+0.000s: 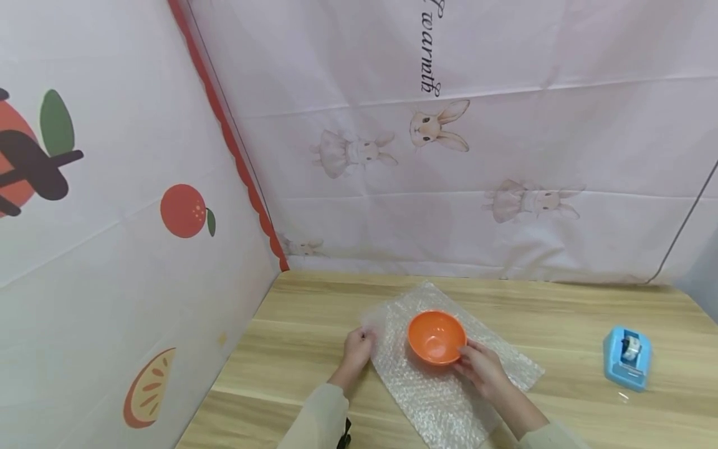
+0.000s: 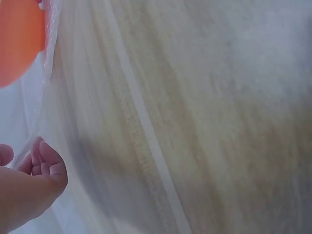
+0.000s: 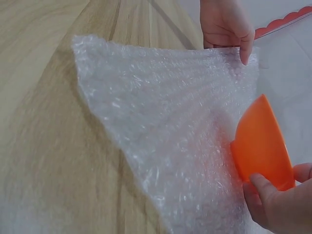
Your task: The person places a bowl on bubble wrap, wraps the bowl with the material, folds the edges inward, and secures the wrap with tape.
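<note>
An orange bowl (image 1: 436, 337) stands upright on a sheet of clear bubble wrap (image 1: 415, 386) spread on the table. My right hand (image 1: 483, 369) grips the bowl at its right side, with the thumb at the rim and the fingers against the outer wall. In the right wrist view the bowl (image 3: 261, 141) shows side-on, its base at the bubble wrap (image 3: 161, 107). My left hand (image 1: 358, 350) pinches the left edge of the wrap, fingers curled; the left wrist view shows this hand (image 2: 39, 180) with the sheet's edge raised between thumb and fingers.
A blue tape dispenser (image 1: 627, 358) with a roll of tape sits on the right of the wooden table (image 1: 303, 312). A small clear scrap (image 1: 623, 396) lies just below it. Printed fabric hangs behind the table (image 1: 348, 224) and along its left side (image 1: 224, 299).
</note>
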`<state>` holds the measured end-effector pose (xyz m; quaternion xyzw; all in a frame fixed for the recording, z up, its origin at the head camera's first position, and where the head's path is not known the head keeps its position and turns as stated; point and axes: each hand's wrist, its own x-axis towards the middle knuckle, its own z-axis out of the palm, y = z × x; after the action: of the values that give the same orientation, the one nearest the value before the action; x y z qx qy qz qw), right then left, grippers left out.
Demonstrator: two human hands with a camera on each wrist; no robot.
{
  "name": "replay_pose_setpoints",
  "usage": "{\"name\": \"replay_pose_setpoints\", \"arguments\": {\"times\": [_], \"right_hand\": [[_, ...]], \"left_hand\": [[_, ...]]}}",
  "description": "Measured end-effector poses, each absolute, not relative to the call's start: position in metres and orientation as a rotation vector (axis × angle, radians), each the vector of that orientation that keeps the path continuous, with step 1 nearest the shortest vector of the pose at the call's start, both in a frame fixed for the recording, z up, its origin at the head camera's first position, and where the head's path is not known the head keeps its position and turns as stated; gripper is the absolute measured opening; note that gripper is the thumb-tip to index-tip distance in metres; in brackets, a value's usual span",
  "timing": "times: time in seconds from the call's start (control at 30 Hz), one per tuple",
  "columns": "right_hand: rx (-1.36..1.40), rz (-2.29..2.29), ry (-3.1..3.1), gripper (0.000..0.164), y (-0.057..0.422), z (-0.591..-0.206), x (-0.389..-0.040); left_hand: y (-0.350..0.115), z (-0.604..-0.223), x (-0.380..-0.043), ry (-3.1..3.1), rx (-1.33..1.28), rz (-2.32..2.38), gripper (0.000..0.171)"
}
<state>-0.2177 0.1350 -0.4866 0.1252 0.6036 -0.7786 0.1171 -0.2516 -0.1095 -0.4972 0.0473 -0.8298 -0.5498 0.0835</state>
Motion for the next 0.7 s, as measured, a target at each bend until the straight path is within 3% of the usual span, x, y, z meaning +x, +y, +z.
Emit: {"name": "replay_pose_setpoints", "arguments": {"times": [0.7], "right_hand": [[0.372, -2.275, 1.791, 0.057, 0.134, -0.489, -0.218]], "left_hand": [[-0.092, -0.494, -0.246, -2.344, 0.021, -1.644, 0.028]]}}
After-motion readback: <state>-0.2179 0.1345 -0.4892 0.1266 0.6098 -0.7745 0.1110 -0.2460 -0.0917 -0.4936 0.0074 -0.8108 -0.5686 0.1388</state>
